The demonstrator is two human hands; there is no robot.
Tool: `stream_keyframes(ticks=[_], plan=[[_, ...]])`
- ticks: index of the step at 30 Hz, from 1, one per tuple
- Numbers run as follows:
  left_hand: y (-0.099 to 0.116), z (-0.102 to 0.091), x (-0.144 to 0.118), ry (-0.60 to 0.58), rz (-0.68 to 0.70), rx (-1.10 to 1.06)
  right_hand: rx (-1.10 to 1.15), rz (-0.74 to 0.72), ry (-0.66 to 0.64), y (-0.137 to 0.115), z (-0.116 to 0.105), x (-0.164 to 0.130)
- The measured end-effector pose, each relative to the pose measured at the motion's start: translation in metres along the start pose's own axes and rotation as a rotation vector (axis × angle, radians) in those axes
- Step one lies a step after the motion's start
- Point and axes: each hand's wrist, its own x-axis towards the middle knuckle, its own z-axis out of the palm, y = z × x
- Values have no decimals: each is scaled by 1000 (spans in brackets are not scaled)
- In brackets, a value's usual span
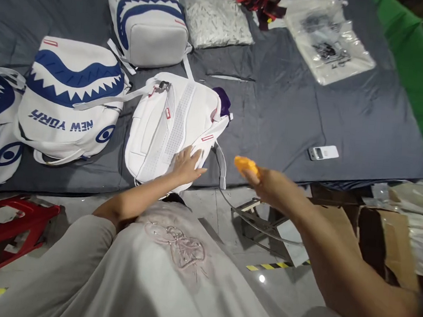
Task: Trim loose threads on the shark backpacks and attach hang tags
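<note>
A white backpack (187,119) lies on the grey-covered table with its strap side up. My left hand (188,166) rests on its lower right part, fingers spread and flat near a shoulder strap with a small red-outlined label. To the right of the bag, my right hand (268,183) is in the air past the table's front edge, closed around a small orange object (246,165). Its exact kind is blurred and partly hidden by the fingers. Something dark purple (222,101) shows at the backpack's upper right side.
Other white-and-blue backpacks (73,82) lie to the left, one (157,40) behind. A bag of small white pieces (218,23), a clear plastic bag (328,45) and a white handheld device (323,152) lie on the table (275,110). A red stool (24,221) stands below left.
</note>
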Motion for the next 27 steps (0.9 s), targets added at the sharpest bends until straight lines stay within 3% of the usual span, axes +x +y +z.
stream_keyframes(ticks=[2,4,6,8,10,12,18,23,27], plan=[[-6,-21,-16,36,103,82,21,-38,-82,8,26,-12],[-24,-52,-36,230,111,-16,82,-63,-150,10,58,-25],[-47,-86,-55,486,-149,-353,107,-57,-176,2,89,-35],[-66,-112,-65,587,-440,-650,81,-50,-182,-13,112,-40],[-76,-124,-64,500,-581,-813,39,-47,-148,-29,129,-41],[-78,-123,-56,358,-622,-918,13,-56,-108,-42,142,-38],[-75,-106,-29,34,-622,-1194,83,-94,-30,-61,172,-19],[-83,-115,-31,-78,-559,-1319,178,-220,35,-67,182,-8],[-89,-117,-31,-148,-521,-1483,103,-31,108,-63,191,-2]])
